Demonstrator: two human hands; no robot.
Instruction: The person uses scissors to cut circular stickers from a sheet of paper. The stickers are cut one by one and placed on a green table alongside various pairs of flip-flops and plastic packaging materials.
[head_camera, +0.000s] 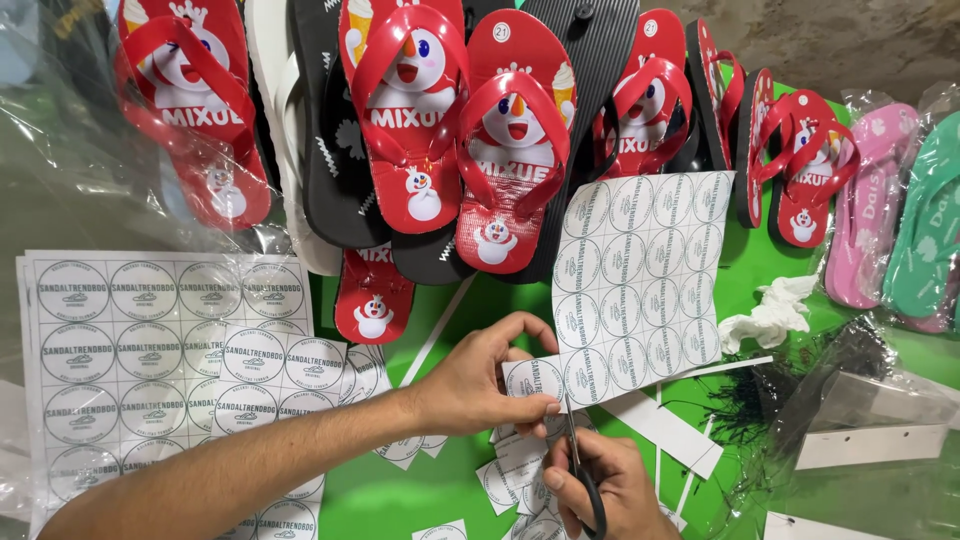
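Green worktop (760, 290), concrete wall behind. I see left hand (478, 380) pinching lower corner of label sheet (640, 285), sheet of round printed stickers, lifted off worktop. Right hand (605, 485) closed around black scissor handles, just below sheet; scissors (578, 462) pointing up, blades at sheet's bottom edge. Cut square labels (515, 475) piled under sheet. More uncut sheets (150, 350) well left of it. Red flip-flops (470, 140) fanned above sheet, pink and green pairs right. Crumpled white tissue (770, 315) just right of sheet.
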